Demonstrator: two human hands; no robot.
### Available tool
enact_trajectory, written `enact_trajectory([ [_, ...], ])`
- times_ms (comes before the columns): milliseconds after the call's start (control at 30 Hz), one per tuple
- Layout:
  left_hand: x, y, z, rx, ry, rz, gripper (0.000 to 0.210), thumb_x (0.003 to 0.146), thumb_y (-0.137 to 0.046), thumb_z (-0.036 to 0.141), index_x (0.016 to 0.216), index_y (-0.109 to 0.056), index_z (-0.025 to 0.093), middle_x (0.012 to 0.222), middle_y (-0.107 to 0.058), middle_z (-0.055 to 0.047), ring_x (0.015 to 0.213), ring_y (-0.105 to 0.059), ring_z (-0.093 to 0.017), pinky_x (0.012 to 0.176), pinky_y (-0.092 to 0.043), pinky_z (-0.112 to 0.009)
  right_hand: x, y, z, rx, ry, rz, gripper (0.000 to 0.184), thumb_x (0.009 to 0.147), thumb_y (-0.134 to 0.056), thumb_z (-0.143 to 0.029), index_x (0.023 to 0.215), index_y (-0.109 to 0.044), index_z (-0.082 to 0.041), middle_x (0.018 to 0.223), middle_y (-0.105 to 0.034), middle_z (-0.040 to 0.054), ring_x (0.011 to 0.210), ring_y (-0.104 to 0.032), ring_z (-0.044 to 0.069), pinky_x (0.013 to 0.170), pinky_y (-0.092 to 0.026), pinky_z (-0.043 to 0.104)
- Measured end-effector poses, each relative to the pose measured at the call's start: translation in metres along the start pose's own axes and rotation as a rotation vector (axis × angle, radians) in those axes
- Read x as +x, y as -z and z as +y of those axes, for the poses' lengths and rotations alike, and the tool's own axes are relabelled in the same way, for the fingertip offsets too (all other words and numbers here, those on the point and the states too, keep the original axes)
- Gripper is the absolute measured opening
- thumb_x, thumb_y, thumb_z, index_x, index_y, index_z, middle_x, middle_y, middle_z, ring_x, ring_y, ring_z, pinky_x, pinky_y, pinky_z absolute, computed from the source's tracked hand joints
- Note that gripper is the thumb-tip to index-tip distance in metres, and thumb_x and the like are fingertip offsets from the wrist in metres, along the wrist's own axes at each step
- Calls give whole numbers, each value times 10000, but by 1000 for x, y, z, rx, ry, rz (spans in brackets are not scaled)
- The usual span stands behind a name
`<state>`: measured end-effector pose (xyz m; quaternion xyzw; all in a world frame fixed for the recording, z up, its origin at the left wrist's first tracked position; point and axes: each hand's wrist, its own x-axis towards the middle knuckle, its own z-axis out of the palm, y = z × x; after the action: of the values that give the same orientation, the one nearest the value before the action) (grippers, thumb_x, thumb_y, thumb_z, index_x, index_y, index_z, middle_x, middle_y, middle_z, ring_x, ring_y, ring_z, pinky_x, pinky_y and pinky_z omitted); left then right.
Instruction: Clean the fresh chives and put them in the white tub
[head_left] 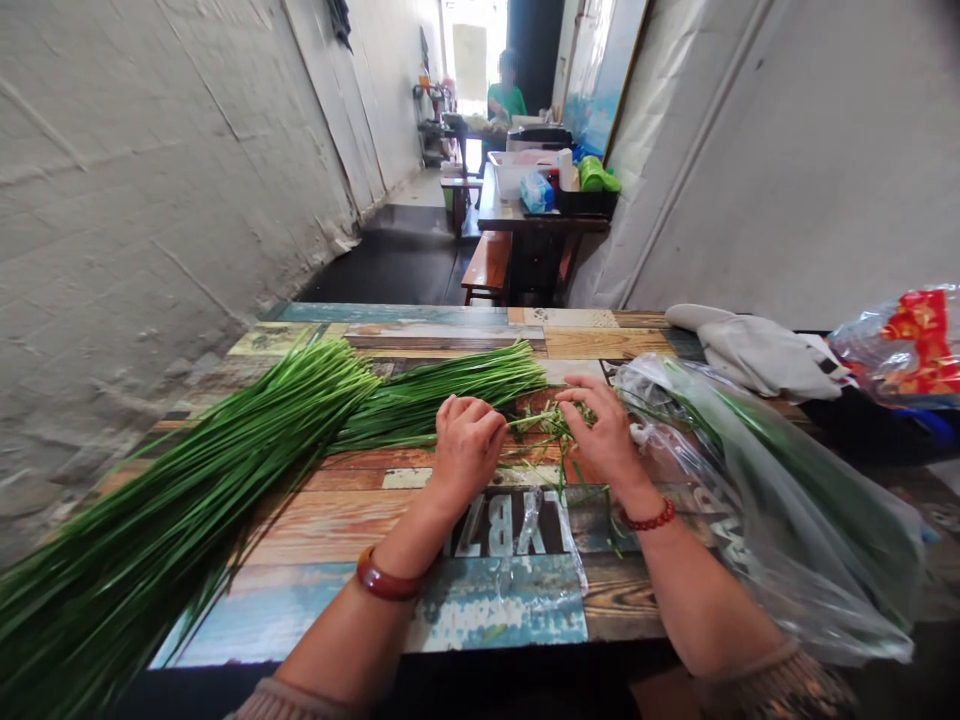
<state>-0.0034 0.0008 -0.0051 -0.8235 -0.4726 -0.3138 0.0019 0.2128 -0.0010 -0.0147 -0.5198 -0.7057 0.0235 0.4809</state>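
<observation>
My left hand (469, 445) is closed around a few garlic chives, whose pale stem ends stick out toward the right. Just across from it, my right hand (604, 435) has its thumb and fingers apart and curved, close to those stem ends. Below and between the hands lies a loose heap of chive scraps (553, 425). A smaller bunch of garlic chives (450, 390) lies behind my left hand. The big bunch of garlic chives (247, 460) stretches along the left side and over the near table edge.
A clear plastic bag (817, 540) with more greens lies at the right. Beyond it are a grey cloth item (765, 355) and red-printed packaging (919, 340). Crumpled clear film (536, 560) lies in front. Farther back stand a laden table (495, 210), a bench (487, 260) and a person in green (508, 100).
</observation>
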Motion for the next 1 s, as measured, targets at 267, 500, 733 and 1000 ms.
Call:
enact_trajectory([
  [267,-1,0,4,39,-31,-14,185,918,-529,266,785,-652,229,850,-663,-21,976,-556,-204,1056,-309,-474,-3,-9,-10,42,17,-101,119,872,-581,-234,771,-642,-239,1047,-688,43,1048,-598,218,975,-428,416],
  [500,0,1,-1,48,27,0,187,907,-523,240,765,-644,225,860,-663,-38,946,-543,-214,1031,-327,-477,-1,-2,14,5,-134,-2,220,917,-493,-305,752,-614,-223,943,-669,78,948,-601,223,891,-457,393],
  [733,0,1,-1,26,27,-14,165,903,-526,239,790,-645,225,874,-658,-42,947,-540,-215,1024,-331,-471,-2,2,19,-93,-75,-109,136,881,-560,-276,934,-677,-232,1058,-646,77,900,-611,215,855,-464,380],
  [1000,3,5,-3,-50,28,40,143,910,-467,186,847,-594,199,925,-658,-65,935,-546,-213,900,-407,-387,-3,6,16,-305,-31,-65,314,896,-583,-438,679,-663,-226,1000,-681,59,936,-561,243,840,-380,398],
])
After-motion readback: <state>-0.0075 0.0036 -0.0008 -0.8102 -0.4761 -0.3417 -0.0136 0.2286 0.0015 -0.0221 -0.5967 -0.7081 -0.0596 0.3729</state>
